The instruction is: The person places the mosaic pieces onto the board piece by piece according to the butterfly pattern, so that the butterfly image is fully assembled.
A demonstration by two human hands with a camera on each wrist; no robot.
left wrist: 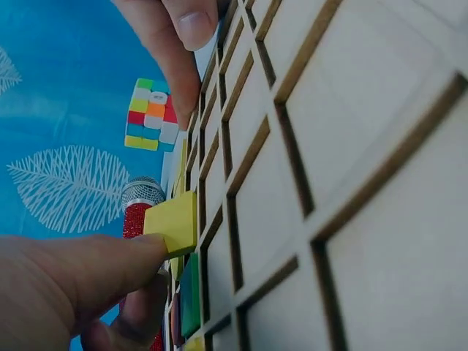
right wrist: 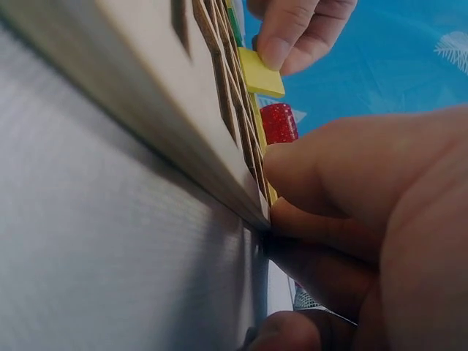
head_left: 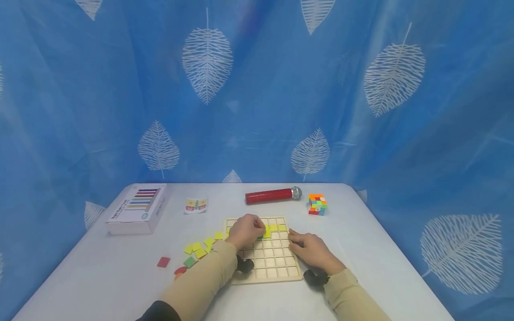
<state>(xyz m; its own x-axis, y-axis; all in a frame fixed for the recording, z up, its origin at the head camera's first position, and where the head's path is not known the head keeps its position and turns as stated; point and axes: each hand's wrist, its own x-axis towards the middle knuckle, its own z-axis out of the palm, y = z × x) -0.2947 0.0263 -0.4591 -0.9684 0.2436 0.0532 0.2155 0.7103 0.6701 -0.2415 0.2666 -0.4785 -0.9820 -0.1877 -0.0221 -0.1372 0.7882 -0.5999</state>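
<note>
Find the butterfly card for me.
In the head view, the butterfly card lies left of centre, between the white box and the red microphone.

Soft, even light in here whitens the table (head_left: 132, 267) and leaves pale sheen on the blue curtain (head_left: 257, 102). The 2 wrist views look dimmer, the right one with shadow along the board (right wrist: 146, 73).

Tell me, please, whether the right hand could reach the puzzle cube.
Probably yes: the right hand touches only the board, and bare tabletop lies between it and the puzzle cube.
</note>
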